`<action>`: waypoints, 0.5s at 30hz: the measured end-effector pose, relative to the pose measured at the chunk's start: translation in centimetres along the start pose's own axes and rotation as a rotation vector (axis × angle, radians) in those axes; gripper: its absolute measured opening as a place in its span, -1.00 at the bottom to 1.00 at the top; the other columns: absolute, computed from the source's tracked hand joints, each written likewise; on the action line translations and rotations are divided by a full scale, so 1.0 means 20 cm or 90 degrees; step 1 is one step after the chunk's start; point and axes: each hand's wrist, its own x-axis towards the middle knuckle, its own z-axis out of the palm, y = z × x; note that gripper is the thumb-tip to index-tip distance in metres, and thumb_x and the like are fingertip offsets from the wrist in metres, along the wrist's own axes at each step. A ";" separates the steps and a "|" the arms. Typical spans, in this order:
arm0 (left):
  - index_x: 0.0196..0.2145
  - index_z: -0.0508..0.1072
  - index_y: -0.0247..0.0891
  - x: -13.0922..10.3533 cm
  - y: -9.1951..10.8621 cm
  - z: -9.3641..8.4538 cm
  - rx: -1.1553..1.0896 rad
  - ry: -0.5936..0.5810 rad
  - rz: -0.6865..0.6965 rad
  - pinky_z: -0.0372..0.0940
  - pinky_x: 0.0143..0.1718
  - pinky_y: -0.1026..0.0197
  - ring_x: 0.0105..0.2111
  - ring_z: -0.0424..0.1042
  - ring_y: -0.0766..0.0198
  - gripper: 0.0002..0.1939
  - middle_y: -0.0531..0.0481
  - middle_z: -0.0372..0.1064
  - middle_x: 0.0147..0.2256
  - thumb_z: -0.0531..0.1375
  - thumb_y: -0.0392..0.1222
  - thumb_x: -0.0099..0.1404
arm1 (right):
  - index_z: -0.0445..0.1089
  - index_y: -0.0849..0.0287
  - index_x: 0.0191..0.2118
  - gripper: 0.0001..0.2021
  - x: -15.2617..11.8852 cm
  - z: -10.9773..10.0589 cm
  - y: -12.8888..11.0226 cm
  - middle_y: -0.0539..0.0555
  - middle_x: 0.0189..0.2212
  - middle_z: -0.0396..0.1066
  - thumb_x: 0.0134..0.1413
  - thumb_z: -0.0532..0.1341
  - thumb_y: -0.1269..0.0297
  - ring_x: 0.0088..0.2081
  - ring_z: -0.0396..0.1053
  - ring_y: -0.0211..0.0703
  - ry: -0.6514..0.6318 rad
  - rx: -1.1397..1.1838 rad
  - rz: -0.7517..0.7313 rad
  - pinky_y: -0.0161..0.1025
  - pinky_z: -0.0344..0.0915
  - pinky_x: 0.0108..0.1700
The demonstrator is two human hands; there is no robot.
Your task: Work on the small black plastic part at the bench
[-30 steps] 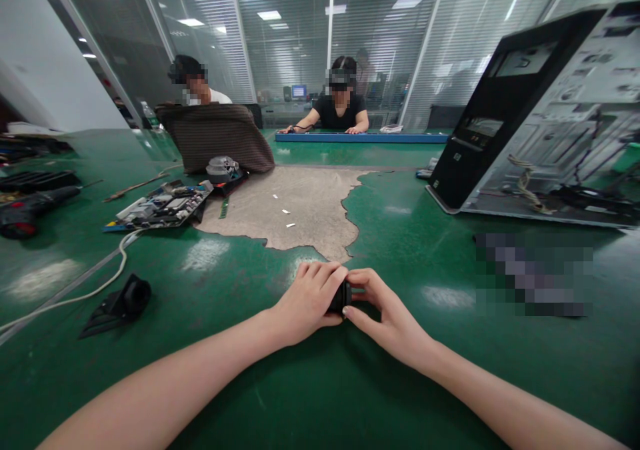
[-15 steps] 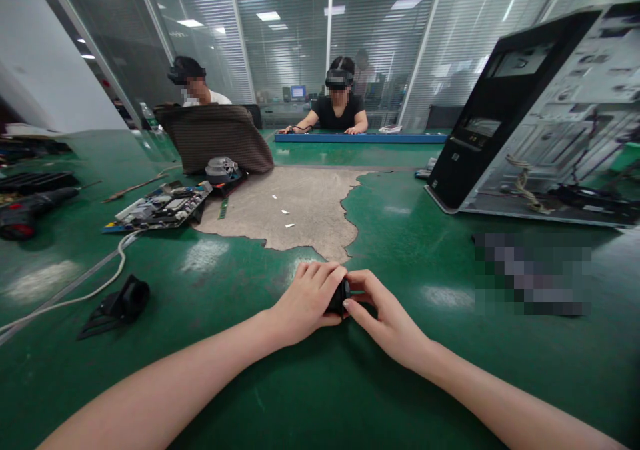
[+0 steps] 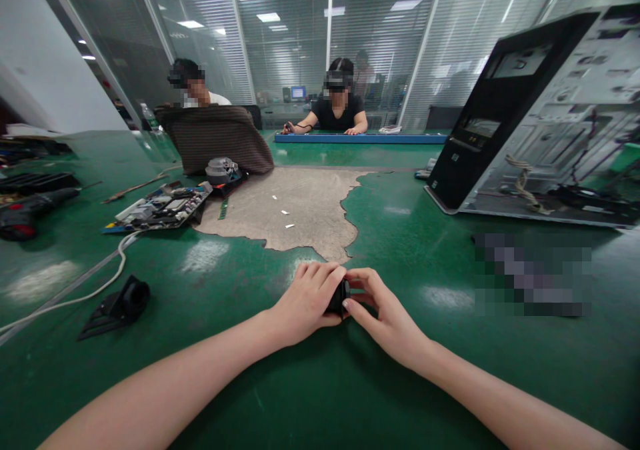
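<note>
A small black block-like part (image 3: 339, 298) is held between my two hands, just above or on the green table. My left hand (image 3: 309, 299) wraps over it from the left, fingers lying across its far side and covering most of it. From the right, my right hand (image 3: 376, 309) grips its end between thumb and bent fingers. The part's exact kind cannot be made out. To the left lies a black plastic piece with a round opening (image 3: 125, 301), apart from both hands.
A computer case (image 3: 505, 117) with its side off stands at the right. At left are a circuit board (image 3: 165, 207), a white cable (image 3: 117, 273) and a power drill (image 3: 35, 211). A brown cloth-like panel (image 3: 215, 137) rises behind. Two people sit beyond the blue bar (image 3: 360, 138).
My hands and the black part hold almost the same position. Across the table, the seated person in black has slightly raised one hand.
</note>
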 end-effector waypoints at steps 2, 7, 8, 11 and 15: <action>0.01 0.00 -0.26 0.00 0.00 0.00 -0.001 -0.002 -0.002 0.06 -0.16 0.02 -0.10 0.16 0.04 -0.37 -0.16 0.15 -0.03 0.19 -0.20 0.02 | 0.10 0.11 -0.08 -0.74 0.00 0.00 -0.01 0.10 -0.15 0.16 0.07 0.03 0.41 -0.09 0.22 -0.17 -0.010 -0.021 -0.006 -0.13 0.30 -0.05; 0.00 0.01 -0.24 0.00 0.00 0.00 -0.003 -0.009 -0.008 0.06 -0.16 0.03 -0.10 0.17 0.05 -0.37 -0.14 0.15 -0.03 0.21 -0.21 0.00 | 0.15 0.11 -0.17 -0.75 -0.01 0.00 0.00 0.08 -0.14 0.16 -0.02 0.10 0.45 -0.06 0.19 -0.14 0.005 -0.040 -0.041 -0.10 0.25 -0.01; 0.00 0.01 -0.24 0.00 0.00 0.00 -0.005 -0.009 -0.007 0.06 -0.16 0.03 -0.10 0.16 0.04 -0.37 -0.14 0.15 -0.03 0.21 -0.21 0.00 | 0.16 0.11 -0.19 -0.77 -0.01 0.00 0.00 0.09 -0.13 0.16 -0.03 0.11 0.45 -0.05 0.19 -0.12 0.009 -0.041 -0.043 -0.08 0.24 0.00; -0.01 0.02 -0.25 0.00 0.00 0.00 -0.007 -0.007 -0.005 0.06 -0.17 0.04 -0.10 0.16 0.04 -0.39 -0.14 0.16 -0.03 0.20 -0.21 0.01 | 0.19 0.11 -0.25 -0.86 -0.01 0.00 0.00 0.08 -0.14 0.18 0.01 0.10 0.40 -0.07 0.22 -0.13 0.018 -0.029 -0.034 -0.10 0.28 -0.03; 0.00 0.02 -0.26 0.00 0.01 -0.01 -0.003 -0.006 -0.005 0.06 -0.16 0.03 -0.10 0.17 0.03 -0.38 -0.15 0.16 -0.04 0.20 -0.21 0.02 | 0.16 0.10 -0.18 -0.81 -0.01 0.00 0.00 0.08 -0.15 0.17 0.04 0.06 0.42 -0.07 0.21 -0.17 0.025 -0.025 -0.043 -0.13 0.29 -0.03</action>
